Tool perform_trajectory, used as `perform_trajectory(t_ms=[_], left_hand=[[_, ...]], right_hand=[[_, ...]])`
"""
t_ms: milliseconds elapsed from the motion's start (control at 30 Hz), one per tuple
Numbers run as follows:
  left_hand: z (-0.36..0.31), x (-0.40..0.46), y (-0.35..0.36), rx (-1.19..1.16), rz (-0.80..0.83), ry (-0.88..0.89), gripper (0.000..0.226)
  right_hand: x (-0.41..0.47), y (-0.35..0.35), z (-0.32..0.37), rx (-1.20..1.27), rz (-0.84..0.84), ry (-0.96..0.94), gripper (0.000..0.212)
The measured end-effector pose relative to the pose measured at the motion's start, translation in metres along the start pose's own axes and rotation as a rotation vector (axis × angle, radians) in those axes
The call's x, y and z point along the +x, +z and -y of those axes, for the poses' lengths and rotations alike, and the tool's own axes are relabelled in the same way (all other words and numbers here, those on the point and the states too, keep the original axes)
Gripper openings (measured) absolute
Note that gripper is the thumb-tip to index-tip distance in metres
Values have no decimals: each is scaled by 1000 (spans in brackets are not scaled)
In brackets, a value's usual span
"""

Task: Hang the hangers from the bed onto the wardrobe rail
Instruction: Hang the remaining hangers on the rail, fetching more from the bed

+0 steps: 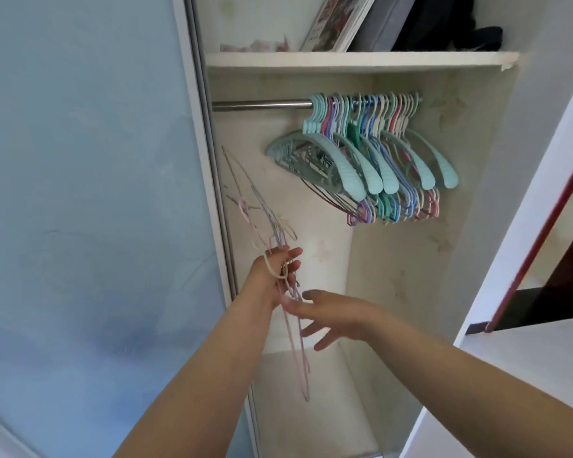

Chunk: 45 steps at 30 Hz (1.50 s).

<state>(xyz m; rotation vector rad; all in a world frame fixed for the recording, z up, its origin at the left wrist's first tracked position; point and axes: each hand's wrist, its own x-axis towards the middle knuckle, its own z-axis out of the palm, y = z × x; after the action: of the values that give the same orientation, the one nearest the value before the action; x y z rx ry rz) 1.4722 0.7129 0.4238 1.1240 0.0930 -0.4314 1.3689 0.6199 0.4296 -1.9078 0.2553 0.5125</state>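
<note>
Left hand (275,276) clutches thin hangers (293,342) below the hanger-crowded wardrobe rail (262,105).

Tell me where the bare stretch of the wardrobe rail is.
In the head view, the bare rail runs upper centre, under the shelf, left of the hung hangers.

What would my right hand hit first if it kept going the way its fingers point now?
Probably the thin hangers gripped in the left hand: the right hand is open, fingers pointing left at them, the tips about touching, though depth is unclear.
</note>
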Motion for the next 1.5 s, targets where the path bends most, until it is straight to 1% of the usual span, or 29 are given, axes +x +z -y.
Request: perform_trajectory(t_ms=[67, 133, 233, 333, 367, 400, 433, 500, 533, 600, 633, 700, 733, 767, 800, 867, 933, 967, 1033, 1067, 1133, 1167, 1200, 1300, 1333, 1433, 1500], left_hand=[[5, -1, 2, -25, 13, -8, 20], [9, -2, 2, -9, 40, -12, 25], [15, -7, -1, 51, 100, -25, 23], [24, -10, -6, 125, 106, -29, 20], [29, -11, -7, 145, 113, -29, 17], [33, -14, -8, 157, 135, -27, 14], [38, -16, -8, 180, 157, -22, 12], [47, -22, -5, 273, 152, 25, 13], [51, -21, -4, 330, 115, 52, 16], [59, -17, -3, 449, 78, 78, 23], [62, -16, -3, 513, 78, 92, 24], [65, -20, -6, 548, 24, 169, 22], [68, -19, -7, 595, -18, 231, 18], [70, -22, -7, 657, -54, 266, 12], [74, -25, -7, 730, -85, 300, 10], [76, -27, -3, 770, -128, 317, 11], [78, -26, -2, 757, -123, 303, 23], [77, -24, -2, 768, -113, 302, 23], [76, -24, -5, 870, -91, 327, 17], [77, -22, -7, 900, -111, 334, 17], [80, -19, -13, 929, -100, 310, 22], [81, -17, -16, 938, -101, 299, 25], [81, -15, -19, 968, -114, 303, 27], [79, -11, -25, 1083, -129, 338, 30], [78, -10, -27, 1132, -125, 339, 30], [77, -9, -29, 1220, -113, 341, 30], [77, -12, -26, 1208, -96, 314, 28]], right_hand=[[1, 10, -17, -38, -3, -8, 104], [4, 17, -29, -18, -87, -10, 103], [4, 17, -40, 47, -199, -34, 94], [-3, 10, -41, 67, -330, -111, 103], [-4, 10, -40, 64, -371, -149, 103], [-7, 11, -36, 66, -389, -193, 97], [-11, 14, -31, 72, -389, -245, 84], [-17, 22, -24, 40, -381, -303, 51], [-18, 25, -22, 0, -396, -313, 42], [-20, 28, -21, -46, -428, -275, 32], [-22, 29, -21, -29, -410, -242, 32], [-24, 32, -20, 38, -339, -176, 51], [-24, 34, -19, 37, -317, -153, 60], [-24, 36, -17, -9, -318, -153, 65], [-21, 38, -17, -78, -344, -169, 64], [-14, 38, -19, -142, -422, -203, 52], [-12, 35, -21, -65, -439, -202, 40], [-12, 32, -23, -11, -420, -203, 39], [-15, 28, -25, 79, -386, -198, 34], [-16, 26, -25, 118, -394, -197, 30], [-17, 17, -28, 156, -445, -180, 26], [-16, 12, -31, 117, -490, -171, 27], [-14, 6, -35, 19, -549, -166, 28], [-14, -6, -49, -469, -728, -142, 32], [-14, -8, -53, -586, -773, -124, 34], [-16, -8, -61, -816, -888, -101, 37], [-15, -6, -65, -932, -961, -119, 36]])
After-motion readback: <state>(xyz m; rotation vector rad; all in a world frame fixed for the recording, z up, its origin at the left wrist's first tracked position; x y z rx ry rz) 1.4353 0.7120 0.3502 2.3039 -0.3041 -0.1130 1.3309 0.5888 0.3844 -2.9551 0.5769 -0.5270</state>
